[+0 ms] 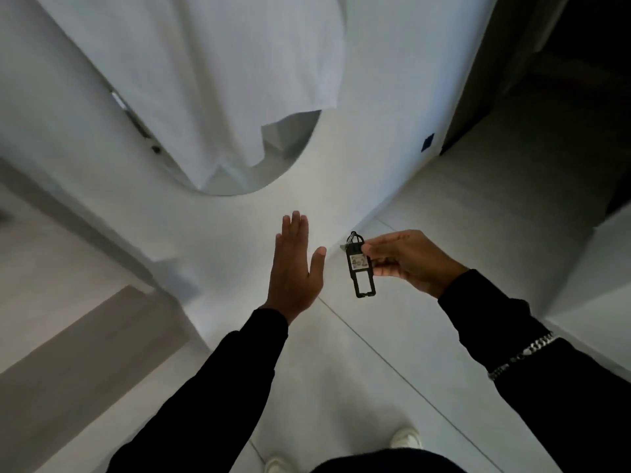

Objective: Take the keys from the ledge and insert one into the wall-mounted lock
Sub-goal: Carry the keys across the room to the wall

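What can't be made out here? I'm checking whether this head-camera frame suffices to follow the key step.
- Key blade: the right hand pinches the black key tag; the metal at the ring is too small and partly hidden by the tag.
- Tag label: too blurred to read with certainty.
- Wall-mounted lock: not identifiable anywhere in the head view.
- Left hand: its palm faces away from the camera.

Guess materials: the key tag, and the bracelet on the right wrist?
Key tag: looks like matte black plastic, a thin frame with a cut-out window and a pale paper label. Bracelet: probably polished metal, silver chain links catching light over the black sleeve.
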`<state>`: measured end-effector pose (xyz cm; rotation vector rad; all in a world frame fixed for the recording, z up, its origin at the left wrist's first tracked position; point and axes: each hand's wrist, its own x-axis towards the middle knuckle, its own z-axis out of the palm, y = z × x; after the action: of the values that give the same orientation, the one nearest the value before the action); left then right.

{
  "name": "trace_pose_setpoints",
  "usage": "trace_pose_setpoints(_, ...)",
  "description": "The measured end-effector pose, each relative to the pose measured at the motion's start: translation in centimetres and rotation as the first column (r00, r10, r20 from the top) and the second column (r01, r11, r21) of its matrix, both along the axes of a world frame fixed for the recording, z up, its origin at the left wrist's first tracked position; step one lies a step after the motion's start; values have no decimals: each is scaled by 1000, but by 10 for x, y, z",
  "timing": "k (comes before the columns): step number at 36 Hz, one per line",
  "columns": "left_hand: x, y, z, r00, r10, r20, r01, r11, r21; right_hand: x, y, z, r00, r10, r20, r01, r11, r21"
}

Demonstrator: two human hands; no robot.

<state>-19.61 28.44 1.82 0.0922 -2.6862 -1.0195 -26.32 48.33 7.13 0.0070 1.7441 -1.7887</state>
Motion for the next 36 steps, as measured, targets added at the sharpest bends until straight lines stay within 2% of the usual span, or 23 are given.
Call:
trace_pose_setpoints(5, -55, 79, 11, 996, -77, -49, 79, 996, 52, -32, 83, 18, 998, -59, -38, 59, 998, 1)
trace_pose_setpoints(15, -173, 195, 8, 964, -249, -96, 255, 965, 54, -123, 209, 15, 968, -231, -99, 231, 973, -16)
trace_pose_setpoints(19, -235, 231, 8, 945, -305, -115, 313, 949, 51, -175, 244, 15, 957, -258, -133, 262, 965, 13)
trace_pose_setpoints(36, -524, 360, 35, 863, -468, -188, 474, 880, -17, -433, 375, 53, 904, -392, -167, 391, 919, -45)
